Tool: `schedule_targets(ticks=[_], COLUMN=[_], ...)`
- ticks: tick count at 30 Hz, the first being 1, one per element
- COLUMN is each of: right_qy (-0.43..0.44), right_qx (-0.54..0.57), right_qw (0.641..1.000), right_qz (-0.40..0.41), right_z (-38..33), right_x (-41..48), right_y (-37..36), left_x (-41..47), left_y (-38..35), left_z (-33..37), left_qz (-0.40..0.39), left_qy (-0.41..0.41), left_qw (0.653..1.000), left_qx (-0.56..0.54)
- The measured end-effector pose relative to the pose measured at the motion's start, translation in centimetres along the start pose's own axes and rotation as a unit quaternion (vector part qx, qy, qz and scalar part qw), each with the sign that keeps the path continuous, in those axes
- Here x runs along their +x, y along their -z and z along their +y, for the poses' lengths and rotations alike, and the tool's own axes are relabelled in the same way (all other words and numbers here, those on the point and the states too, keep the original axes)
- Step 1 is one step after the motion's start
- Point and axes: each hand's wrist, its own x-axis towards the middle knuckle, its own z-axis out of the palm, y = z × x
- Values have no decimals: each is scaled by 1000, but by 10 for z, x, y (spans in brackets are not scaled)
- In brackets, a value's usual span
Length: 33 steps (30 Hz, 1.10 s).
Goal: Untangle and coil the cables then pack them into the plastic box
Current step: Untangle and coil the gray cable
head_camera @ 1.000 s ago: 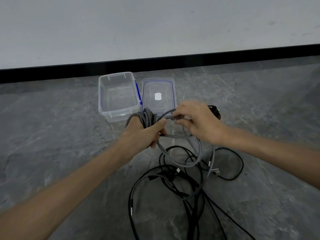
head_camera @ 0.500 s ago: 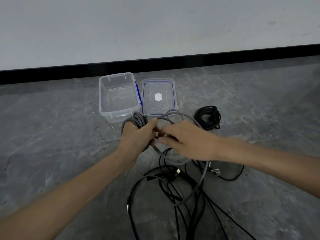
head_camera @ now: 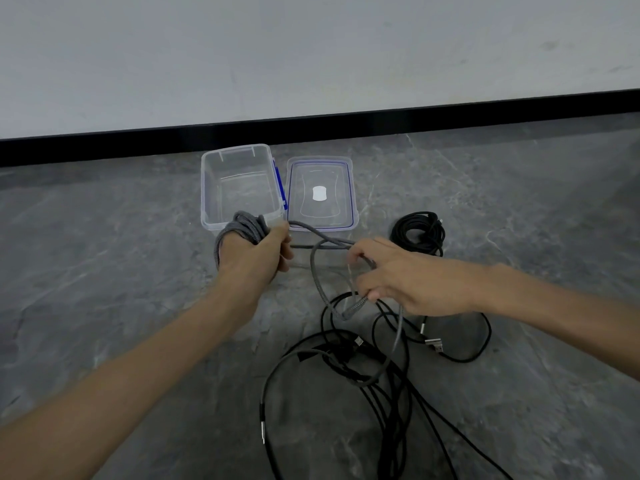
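Right hand lower, grey cable (partly hidden)

Bare floor L of box; cable tangle nr side.

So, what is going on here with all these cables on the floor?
A person is coiling a grey braided cable. The left hand grips the coil wound around it, and the right hand holds the loose part of the same cable. One coiled black cable lies near the lid. The clear plastic box stands open with nothing in it. More black cables lie tangled nearer the person.
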Motion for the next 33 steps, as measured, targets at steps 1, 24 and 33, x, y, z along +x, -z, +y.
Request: schedule_targets(ticks=[1, 24, 33], right_qy=[-12, 17, 96], right_qx=[14, -8, -222], right_qw=[1000, 999, 970], right_qz=[-4, 36, 5], right_z=[0, 7, 37], right_x=[0, 7, -4], right_y=[2, -7, -29], left_x=[-1, -1, 0], left_y=[-2, 0, 2], left_z=[-1, 5, 8], left_qz=[-5, 25, 87], left_qy=[5, -11, 4], left_qw=[1000, 999, 996], left_qx=[-3, 20, -29])
